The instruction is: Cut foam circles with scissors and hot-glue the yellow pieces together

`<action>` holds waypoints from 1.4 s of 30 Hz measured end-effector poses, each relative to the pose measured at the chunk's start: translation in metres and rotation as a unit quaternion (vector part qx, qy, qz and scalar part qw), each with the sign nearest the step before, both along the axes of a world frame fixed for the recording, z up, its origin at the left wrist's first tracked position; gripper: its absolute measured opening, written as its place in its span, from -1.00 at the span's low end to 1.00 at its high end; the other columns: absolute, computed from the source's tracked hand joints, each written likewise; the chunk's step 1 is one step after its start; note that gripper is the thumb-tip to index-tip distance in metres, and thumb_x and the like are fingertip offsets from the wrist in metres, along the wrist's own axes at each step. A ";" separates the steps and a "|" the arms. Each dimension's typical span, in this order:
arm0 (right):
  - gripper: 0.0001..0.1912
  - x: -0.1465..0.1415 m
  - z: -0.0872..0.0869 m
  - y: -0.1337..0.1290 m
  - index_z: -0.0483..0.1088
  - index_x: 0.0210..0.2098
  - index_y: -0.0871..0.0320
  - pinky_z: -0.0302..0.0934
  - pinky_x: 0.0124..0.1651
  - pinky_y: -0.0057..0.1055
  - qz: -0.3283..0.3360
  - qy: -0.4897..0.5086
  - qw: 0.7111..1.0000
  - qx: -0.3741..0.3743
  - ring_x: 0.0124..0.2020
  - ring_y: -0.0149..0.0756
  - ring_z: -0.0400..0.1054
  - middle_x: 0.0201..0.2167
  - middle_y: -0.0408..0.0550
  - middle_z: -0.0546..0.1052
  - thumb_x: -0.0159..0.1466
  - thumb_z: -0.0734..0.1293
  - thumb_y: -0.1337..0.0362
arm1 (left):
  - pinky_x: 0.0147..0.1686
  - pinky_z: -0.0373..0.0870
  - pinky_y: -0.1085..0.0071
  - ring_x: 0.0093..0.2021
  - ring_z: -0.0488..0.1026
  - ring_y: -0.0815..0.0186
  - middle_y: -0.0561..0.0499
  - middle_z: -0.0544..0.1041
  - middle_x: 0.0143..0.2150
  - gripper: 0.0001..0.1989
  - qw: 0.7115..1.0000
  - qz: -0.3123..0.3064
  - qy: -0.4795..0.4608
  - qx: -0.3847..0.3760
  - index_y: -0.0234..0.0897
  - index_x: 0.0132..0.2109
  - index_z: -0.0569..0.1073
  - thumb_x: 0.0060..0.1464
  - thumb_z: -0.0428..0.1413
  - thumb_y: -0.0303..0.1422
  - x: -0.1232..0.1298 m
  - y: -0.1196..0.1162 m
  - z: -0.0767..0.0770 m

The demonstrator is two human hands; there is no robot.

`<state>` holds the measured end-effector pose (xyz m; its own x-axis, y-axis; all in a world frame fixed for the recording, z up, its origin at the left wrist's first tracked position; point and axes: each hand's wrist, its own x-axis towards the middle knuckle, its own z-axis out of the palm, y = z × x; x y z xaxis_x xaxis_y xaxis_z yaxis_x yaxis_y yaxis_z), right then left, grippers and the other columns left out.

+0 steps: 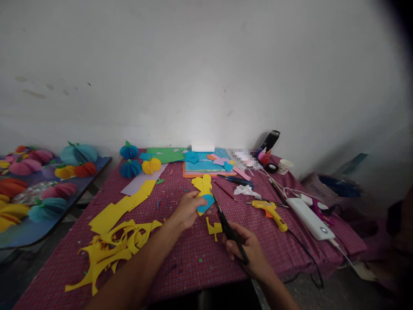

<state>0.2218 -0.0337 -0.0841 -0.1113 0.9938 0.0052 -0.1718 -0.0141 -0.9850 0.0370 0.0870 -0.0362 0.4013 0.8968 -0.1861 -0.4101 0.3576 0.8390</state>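
Note:
My left hand [189, 211] is closed on a piece of yellow paper with a blue paper shape [205, 204] laid over it, thumb on top. In my right hand [247, 249] are black-handled scissors [230, 234], their blades pointing up and left to the edge of the held paper. Just beyond the left fingers lie several cut yellow paper pieces [202, 184]. A yellow paper scrap [214, 228] rests on the cloth between my hands. Left of my left forearm spreads a heap of curved yellow offcuts [109, 245], with yellow strips [111, 216] behind it.
Paper pumpkins [130, 168] stand at the table's back left; more cover the blue side table [100, 165]. Coloured sheets [206, 165] lie at the back. To the right are a yellow glue gun [269, 211], a white power bank [309, 218], cables, a paper cup [285, 166] and a dark bottle [271, 140].

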 end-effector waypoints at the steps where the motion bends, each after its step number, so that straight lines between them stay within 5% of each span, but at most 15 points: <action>1: -0.54 0.000 0.001 -0.001 0.44 0.02 0.14 0.11 -0.57 -0.54 -0.003 0.009 1.000 -0.005 -0.55 -0.46 0.19 -0.39 -0.11 0.46 0.15 0.50 0.17 | -0.47 0.41 0.39 -0.42 0.49 0.28 -0.06 0.53 -0.38 -0.77 1.000 -0.002 0.000 -0.001 -0.39 -0.32 0.46 -0.24 0.24 -0.46 0.000 0.000 0.000; 10: -0.61 -0.001 0.000 0.000 0.47 -0.06 0.18 0.13 -0.56 -0.56 -0.002 0.110 0.994 -0.014 -0.52 -0.42 0.27 -0.41 -0.05 0.48 0.17 0.48 0.16 | -0.46 0.42 0.38 -0.42 0.50 0.29 -0.05 0.55 -0.36 -0.75 1.000 -0.008 0.002 -0.008 -0.37 -0.28 0.46 -0.23 0.24 -0.46 0.001 0.000 -0.005; 42: -0.59 0.002 0.000 0.000 0.47 -0.06 0.20 0.14 -0.61 -0.60 0.001 0.116 0.992 -0.055 -0.55 -0.45 0.26 -0.40 -0.04 0.49 0.17 0.50 0.16 | -0.44 0.44 0.39 -0.42 0.51 0.29 -0.06 0.56 -0.37 -0.72 1.000 0.002 -0.014 -0.025 -0.40 -0.28 0.50 -0.27 0.27 -0.47 0.005 -0.002 -0.005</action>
<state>0.2242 -0.0335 -0.0837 -0.1216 0.9896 -0.0770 -0.3931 -0.1193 -0.9117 0.0419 0.0852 -0.0411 0.4030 0.8887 -0.2189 -0.4346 0.3963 0.8087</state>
